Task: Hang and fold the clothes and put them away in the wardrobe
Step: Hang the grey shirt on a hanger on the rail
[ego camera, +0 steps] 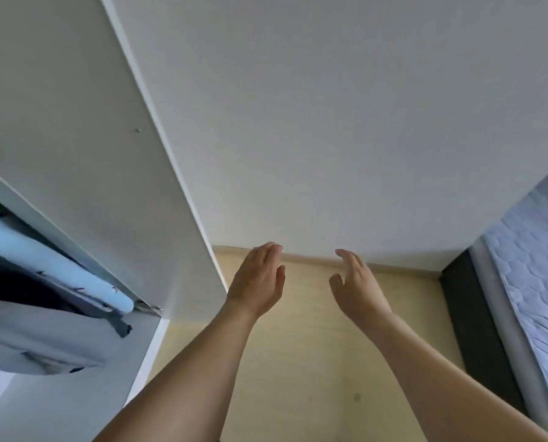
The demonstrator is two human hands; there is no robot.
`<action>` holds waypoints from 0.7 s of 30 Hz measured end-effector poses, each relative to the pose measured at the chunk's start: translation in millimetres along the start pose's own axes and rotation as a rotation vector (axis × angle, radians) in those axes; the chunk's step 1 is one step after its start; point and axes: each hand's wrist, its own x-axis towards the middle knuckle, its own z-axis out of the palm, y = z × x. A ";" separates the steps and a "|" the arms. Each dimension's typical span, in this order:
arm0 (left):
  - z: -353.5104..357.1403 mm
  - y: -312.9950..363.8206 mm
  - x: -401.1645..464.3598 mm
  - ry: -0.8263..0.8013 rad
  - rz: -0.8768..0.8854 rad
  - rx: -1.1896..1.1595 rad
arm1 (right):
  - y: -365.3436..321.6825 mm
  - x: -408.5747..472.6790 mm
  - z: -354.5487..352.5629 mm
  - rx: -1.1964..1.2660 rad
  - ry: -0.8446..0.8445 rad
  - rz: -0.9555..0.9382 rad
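Both arms reach forward over the floor, and neither hand holds anything. My left hand point(258, 280) has straight fingers, palm turned inward. My right hand point(354, 279) faces it with relaxed, slightly bent fingers. At the left stands the white wardrobe point(84, 173), its side panel running up the frame. Inside it hang clothes: a light blue garment point(59, 266), a dark one point(11, 282) and a grey one point(33, 339). Both hands are to the right of the wardrobe and touch nothing.
A white wall point(346, 122) fills the view ahead, with a pale skirting board point(314, 260) at its foot. The floor point(298, 362) is light wood. A bed with a quilted bluish mattress point(534, 282) and a dark frame point(470, 330) lies at the right.
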 end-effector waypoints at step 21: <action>243.1 459.5 90.0 -0.378 0.590 -0.066 | 401.3 -159.4 -242.0 0.046 0.223 0.593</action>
